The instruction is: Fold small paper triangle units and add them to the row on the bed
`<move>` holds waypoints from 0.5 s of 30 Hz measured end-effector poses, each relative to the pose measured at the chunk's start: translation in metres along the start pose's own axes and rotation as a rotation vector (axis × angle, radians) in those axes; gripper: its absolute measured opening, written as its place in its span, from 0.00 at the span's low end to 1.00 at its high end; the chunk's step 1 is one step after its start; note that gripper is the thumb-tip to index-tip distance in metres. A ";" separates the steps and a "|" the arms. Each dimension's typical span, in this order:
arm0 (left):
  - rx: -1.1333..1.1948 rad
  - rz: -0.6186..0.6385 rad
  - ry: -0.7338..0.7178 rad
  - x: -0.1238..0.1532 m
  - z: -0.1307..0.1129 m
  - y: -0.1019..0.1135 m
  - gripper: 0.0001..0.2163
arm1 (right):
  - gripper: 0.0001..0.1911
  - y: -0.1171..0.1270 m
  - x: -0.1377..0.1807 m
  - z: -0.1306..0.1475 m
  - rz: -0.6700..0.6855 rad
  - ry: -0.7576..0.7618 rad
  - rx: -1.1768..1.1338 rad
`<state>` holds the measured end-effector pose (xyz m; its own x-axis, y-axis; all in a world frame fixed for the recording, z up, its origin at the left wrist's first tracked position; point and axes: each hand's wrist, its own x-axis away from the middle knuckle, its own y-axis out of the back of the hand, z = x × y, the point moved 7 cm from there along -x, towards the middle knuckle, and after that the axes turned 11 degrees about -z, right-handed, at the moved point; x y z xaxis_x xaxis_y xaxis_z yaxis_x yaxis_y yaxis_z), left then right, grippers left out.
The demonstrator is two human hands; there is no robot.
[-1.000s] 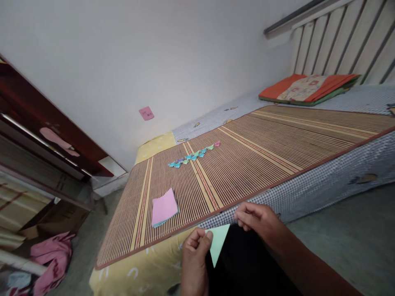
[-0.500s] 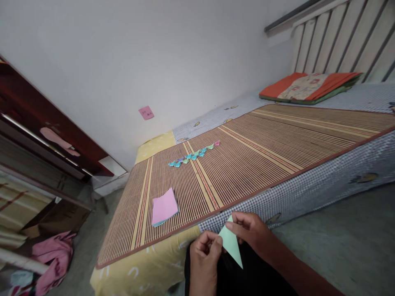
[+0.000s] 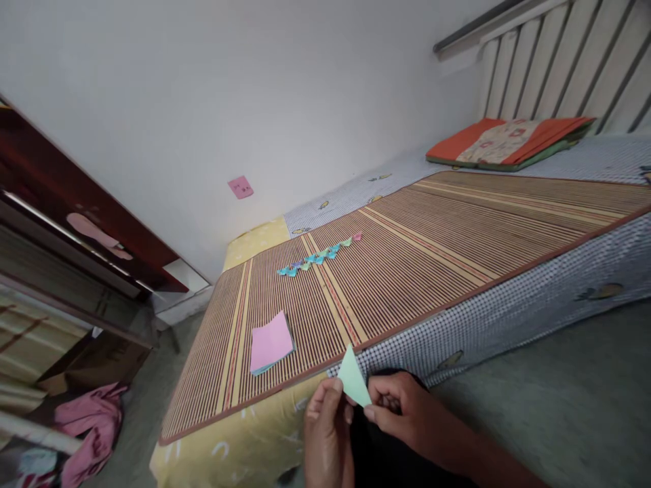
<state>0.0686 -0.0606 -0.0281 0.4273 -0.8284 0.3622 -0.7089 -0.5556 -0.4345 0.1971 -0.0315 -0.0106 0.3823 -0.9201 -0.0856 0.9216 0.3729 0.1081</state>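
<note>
A light green paper (image 3: 354,378), folded into a triangle, is held between my two hands over my lap, just off the bed's near edge. My left hand (image 3: 326,423) is closed, pinching the paper's left side between thumb and fingers. With thumb and curled fingers, my right hand (image 3: 399,410) grips the lower right corner. One point of the triangle sticks up past my fingers. On the mat beyond lie a stack of pink-topped square paper (image 3: 271,343) and a row of small folded paper pieces (image 3: 319,257) in blue, green, purple and pink.
A striped bamboo mat (image 3: 407,251) covers much of the bed. A folded orange cloth (image 3: 508,144) lies at the far right near a white slatted headboard (image 3: 564,64). A pink note (image 3: 241,187) is stuck to the wall. Pink clothing (image 3: 91,427) and a cardboard box (image 3: 99,362) sit at lower left.
The green paper has been turned and moved left, so a point now faces up instead of down. My right hand has shifted lower, from the upper corner to the lower right one.
</note>
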 end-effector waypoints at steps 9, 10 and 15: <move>0.002 -0.103 0.089 -0.025 0.018 0.034 0.18 | 0.09 -0.002 0.011 -0.032 0.124 -0.021 0.237; -0.009 -0.115 0.099 -0.028 0.022 0.042 0.19 | 0.09 0.002 0.012 -0.047 0.085 -0.029 0.307; -0.132 -0.160 0.111 -0.019 0.035 0.082 0.23 | 0.07 0.016 0.031 -0.126 -0.128 -0.010 0.605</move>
<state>0.0222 -0.0925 -0.0996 0.4808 -0.7134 0.5099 -0.7073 -0.6592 -0.2553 0.2325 -0.0385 -0.1362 0.2678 -0.9552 -0.1256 0.7574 0.1281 0.6403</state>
